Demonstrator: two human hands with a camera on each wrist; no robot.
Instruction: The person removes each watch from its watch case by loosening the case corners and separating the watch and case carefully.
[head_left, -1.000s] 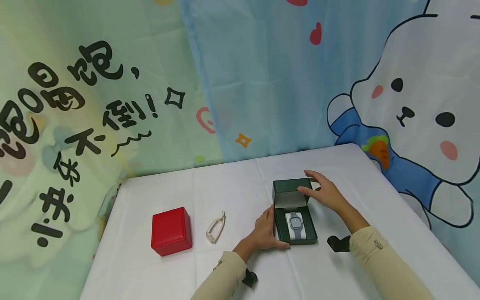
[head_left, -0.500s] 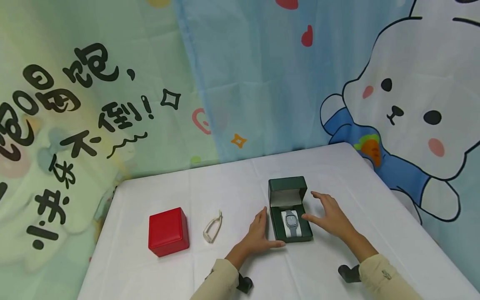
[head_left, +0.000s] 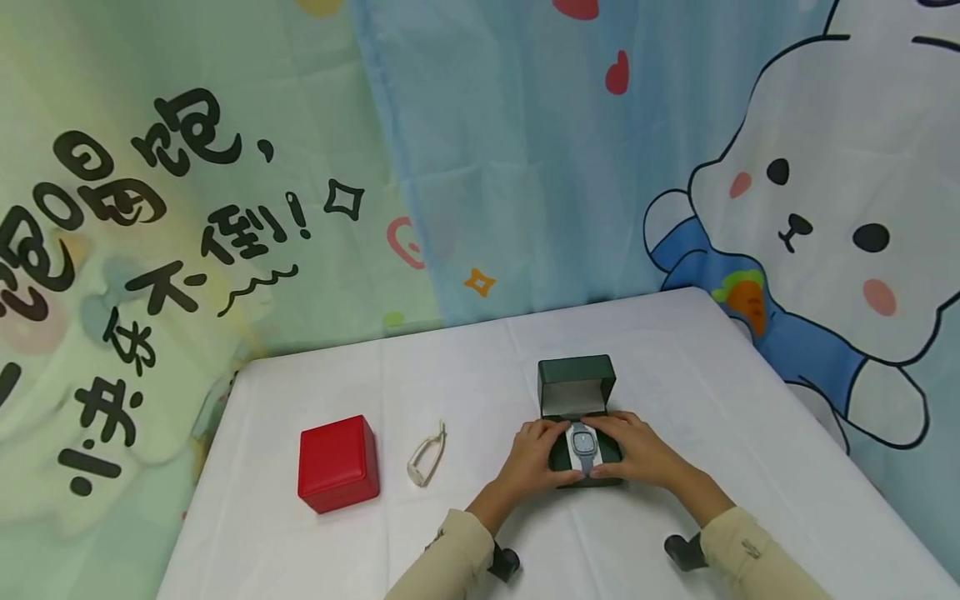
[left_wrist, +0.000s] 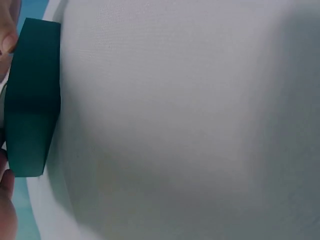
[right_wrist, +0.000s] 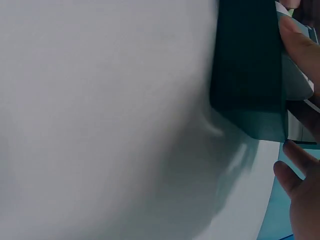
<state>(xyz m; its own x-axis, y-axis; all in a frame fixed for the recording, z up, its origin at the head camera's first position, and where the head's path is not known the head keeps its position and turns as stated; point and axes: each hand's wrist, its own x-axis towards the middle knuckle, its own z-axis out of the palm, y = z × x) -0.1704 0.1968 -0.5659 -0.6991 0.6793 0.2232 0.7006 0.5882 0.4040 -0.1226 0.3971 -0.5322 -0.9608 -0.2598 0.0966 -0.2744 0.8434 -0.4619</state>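
A dark green watch box (head_left: 576, 368) stands with its lid raised right of the table's middle in the head view. Inside it, a grey-blue wristwatch (head_left: 584, 443) is wrapped around a white cushion. My left hand (head_left: 531, 458) reaches over the box from the left, thumb and fingertips at the watch's edge. From the right, my right hand (head_left: 641, 450) does the same, so the watch and cushion are pinched between both hands. The box's green outer wall fills the side of the left wrist view (left_wrist: 34, 90) and of the right wrist view (right_wrist: 250, 60), partly hiding the fingertips.
A closed red box (head_left: 337, 462) sits on the left of the white-clothed table (head_left: 465, 367). Between it and my left hand lies a pale, slim looped bracelet or bangle watch (head_left: 425, 457). A printed curtain (head_left: 517, 167) hangs behind the table.
My right hand has come off the raised lid, moved down and left, and now pinches at the watch. My left hand has shifted from the box's side onto the watch's edge.
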